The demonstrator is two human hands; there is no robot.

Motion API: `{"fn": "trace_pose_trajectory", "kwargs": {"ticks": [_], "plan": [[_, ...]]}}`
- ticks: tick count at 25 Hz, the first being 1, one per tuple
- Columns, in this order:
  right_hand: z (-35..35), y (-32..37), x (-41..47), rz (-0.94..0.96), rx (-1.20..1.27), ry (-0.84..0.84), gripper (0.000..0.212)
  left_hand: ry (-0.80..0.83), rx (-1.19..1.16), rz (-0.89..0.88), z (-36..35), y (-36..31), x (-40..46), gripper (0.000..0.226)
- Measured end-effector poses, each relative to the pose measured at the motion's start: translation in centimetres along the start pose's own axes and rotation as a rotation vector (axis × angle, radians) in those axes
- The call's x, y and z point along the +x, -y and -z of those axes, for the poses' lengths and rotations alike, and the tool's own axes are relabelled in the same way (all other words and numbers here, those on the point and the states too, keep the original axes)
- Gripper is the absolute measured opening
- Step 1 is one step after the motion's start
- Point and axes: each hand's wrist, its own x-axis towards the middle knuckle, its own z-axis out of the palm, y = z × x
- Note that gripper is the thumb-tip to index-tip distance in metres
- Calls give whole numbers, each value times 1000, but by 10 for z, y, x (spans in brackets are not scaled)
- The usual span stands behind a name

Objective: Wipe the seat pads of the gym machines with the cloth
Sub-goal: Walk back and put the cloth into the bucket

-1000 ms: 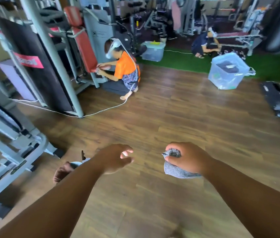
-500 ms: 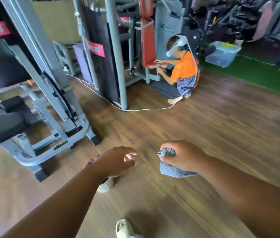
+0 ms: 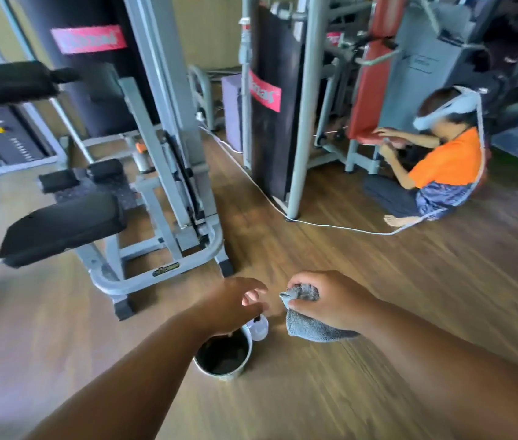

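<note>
My right hand (image 3: 333,301) grips a bunched grey cloth (image 3: 311,328) at centre, above the wooden floor. My left hand (image 3: 235,303) is beside it, fingers loosely spread and holding nothing, above a small metal bucket (image 3: 223,357) and a clear spray bottle (image 3: 259,328) on the floor. A black seat pad (image 3: 60,227) of a grey gym machine (image 3: 168,185) lies to the left, with a black roller pad (image 3: 13,82) above it. A red padded seat and backrest (image 3: 372,100) stand on a machine at the right back.
A person in an orange shirt (image 3: 445,163) sits on the floor touching the red seat. A white cable (image 3: 314,222) runs across the floor from there past a grey upright post (image 3: 302,122). Black weight-stack covers with pink labels stand behind.
My view has swung left and down; the black-padded machine has come closer, and a bucket and spray bottle have come into view under my left hand. Both hands keep their poses, the cloth held.
</note>
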Motion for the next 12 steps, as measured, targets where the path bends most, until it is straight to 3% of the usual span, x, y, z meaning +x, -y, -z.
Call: {"fn": "trace_pose_trajectory", "kwargs": {"ticks": [6, 12], "plan": [[11, 21, 77, 268, 19, 163, 31, -141, -37, 158, 10, 13, 14, 41], [35, 9, 122, 439, 89, 344, 24, -352, -54, 340, 0, -13, 27, 10]]}}
